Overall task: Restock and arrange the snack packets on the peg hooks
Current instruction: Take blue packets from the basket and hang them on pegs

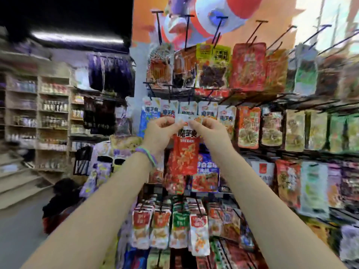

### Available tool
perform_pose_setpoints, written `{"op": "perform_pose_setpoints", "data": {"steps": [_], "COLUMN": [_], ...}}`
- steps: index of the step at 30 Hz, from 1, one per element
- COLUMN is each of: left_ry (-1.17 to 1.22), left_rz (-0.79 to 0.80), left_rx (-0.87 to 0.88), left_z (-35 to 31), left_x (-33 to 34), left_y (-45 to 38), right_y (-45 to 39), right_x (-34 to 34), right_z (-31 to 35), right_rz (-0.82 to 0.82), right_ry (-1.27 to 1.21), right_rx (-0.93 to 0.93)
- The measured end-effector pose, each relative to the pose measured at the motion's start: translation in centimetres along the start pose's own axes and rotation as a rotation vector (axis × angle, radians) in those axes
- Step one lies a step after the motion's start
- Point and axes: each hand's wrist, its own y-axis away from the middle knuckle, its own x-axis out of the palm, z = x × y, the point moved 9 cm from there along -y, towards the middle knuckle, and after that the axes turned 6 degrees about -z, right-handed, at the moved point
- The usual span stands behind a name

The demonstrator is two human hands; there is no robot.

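A red snack packet point(186, 152) with a white top hangs between both my hands in front of the peg display. My left hand point(161, 133) pinches its top left corner, and my right hand point(208, 133) pinches its top right corner. The packet's top edge sits just below a row of white and blue packets point(187, 111) that hang on black peg hooks point(189, 97). More red packets point(174, 181) hang directly behind and below the held one.
Rows of packets on black hooks fill the rack: a top row point(211, 66), a right side point(272, 129) and lower rows point(180, 226). Shelves of bottles point(54, 113) stand to the left, beside dark hanging goods point(110, 72). Grey floor point(17, 235) lies at lower left.
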Motion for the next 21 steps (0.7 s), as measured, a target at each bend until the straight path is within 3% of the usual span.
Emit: {"op": "perform_pose_setpoints", "data": {"steps": [6, 12, 18, 21], "left_ry": [0.045, -0.076, -0.049, 0.027], "left_rz": [-0.033, -0.208, -0.232, -0.242], "left_rx": [0.114, 0.202, 0.243, 0.225], "left_z": [1.2, 1.9, 2.4, 3.3], "left_x": [-0.6, -2.0, -2.1, -2.0], "left_y": [-9.3, -15.7, -18.1, -18.0], "right_y": [-8.5, -14.3, -16.1, -16.1], "right_x": [4.9, 8.0, 9.1, 9.5], "right_z": [-0.5, -0.6, -0.6, -1.9], "right_rz": [-0.051, -0.172, -0.167, -0.102], "right_ry": [0.036, 0.046, -0.015, -0.183], "right_rx": [-0.059, -0.152, -0.189, -0.119]}}
